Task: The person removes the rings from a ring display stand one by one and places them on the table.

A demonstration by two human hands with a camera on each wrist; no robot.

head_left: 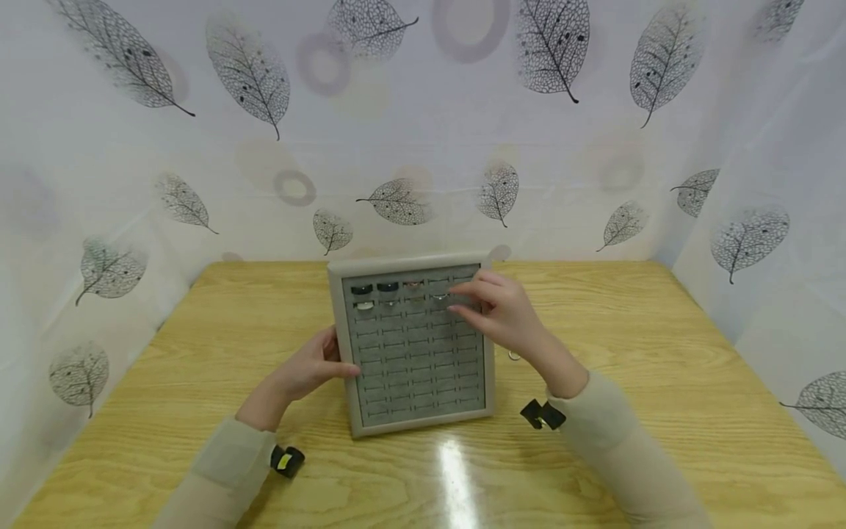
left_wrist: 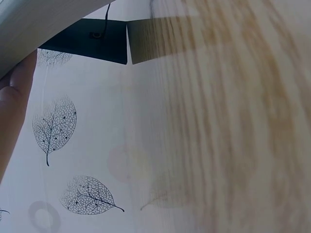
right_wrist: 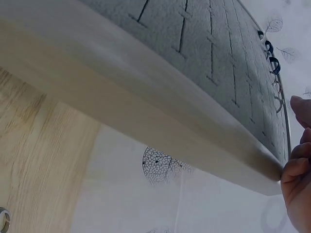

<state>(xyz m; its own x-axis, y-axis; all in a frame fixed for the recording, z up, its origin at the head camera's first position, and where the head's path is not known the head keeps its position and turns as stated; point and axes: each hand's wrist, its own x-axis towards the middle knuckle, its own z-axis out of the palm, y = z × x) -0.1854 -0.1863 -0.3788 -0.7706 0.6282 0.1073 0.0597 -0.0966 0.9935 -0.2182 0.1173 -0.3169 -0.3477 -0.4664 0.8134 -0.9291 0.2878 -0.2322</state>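
A ring display board point(head_left: 403, 367) with grey slotted padding and a pale frame stands tilted back on the table. My left hand point(head_left: 317, 367) grips its left edge, thumb on the front; in the left wrist view its fingers point(left_wrist: 17, 97) lie against the frame. Two black rings point(head_left: 388, 286) and a reddish ring point(head_left: 413, 284) sit in the top row. The second row holds a wide pale ring point(head_left: 364, 305), two thin rings and a silver ring point(head_left: 440, 297). My right hand point(head_left: 499, 305) is beside that silver ring, thumb and index fingertips apart.
A loose ring point(head_left: 514, 355) lies on the wooden table point(head_left: 661, 367) right of the board, also visible at the right wrist view's lower left. A dark support flap point(left_wrist: 97, 41) juts out behind the board. Leaf-printed cloth point(head_left: 423, 147) surrounds the table's back and sides.
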